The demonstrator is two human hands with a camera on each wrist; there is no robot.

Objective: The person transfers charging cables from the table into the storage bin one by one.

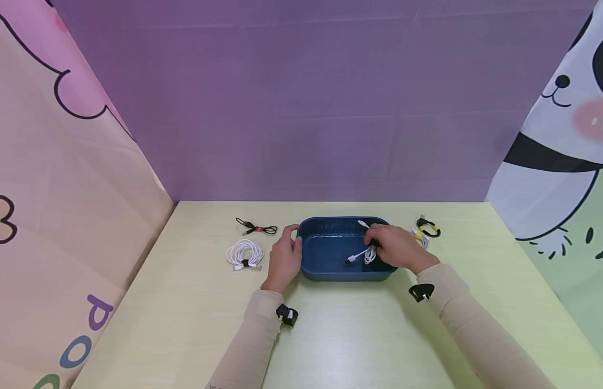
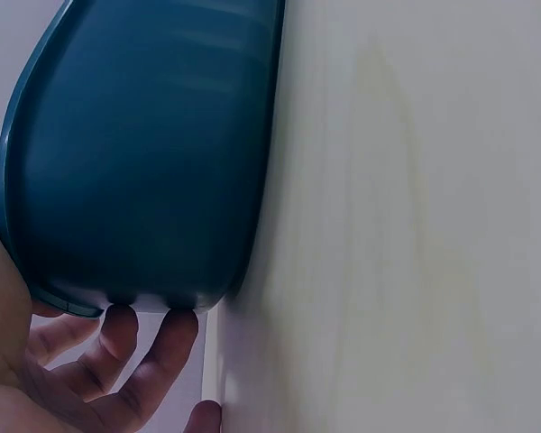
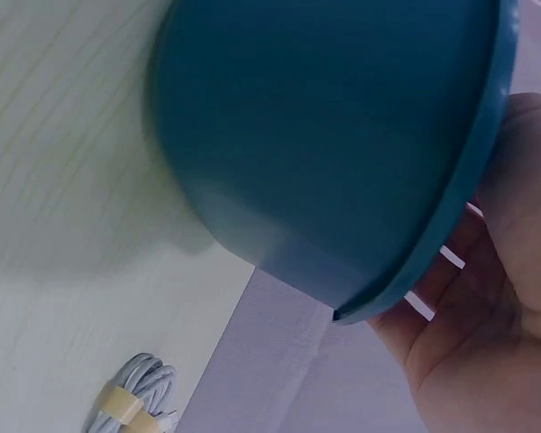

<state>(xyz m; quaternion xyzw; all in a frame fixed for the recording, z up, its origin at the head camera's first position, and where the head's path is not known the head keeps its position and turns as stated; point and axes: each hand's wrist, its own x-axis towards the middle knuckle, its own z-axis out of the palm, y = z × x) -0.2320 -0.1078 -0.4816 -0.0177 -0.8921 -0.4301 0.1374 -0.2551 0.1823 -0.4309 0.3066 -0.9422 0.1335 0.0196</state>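
A dark blue plastic bin (image 1: 325, 276) sits on the table. My left hand (image 1: 284, 258) holds its left end, thumb at the rim; in the left wrist view, the fingers (image 2: 162, 356) lie against the outer end wall. Over the bin's right end, my right hand (image 1: 395, 246) grips a coiled white cable (image 1: 370, 255) with a black tie. Its plug ends stick out on both sides of the fingers, one low over the bin floor. In the right wrist view the bin wall (image 3: 325, 135) hides the cable, and my right hand (image 3: 487, 316) reaches over the rim.
Left of the bin lie a black cable (image 1: 259, 229) with a red tie and a coiled white cable (image 1: 245, 254) with a black tie. Right of it are a black cable (image 1: 429, 228) with a yellow tie and a white cable (image 3: 144, 388) with a yellow tie, partly behind my right hand.
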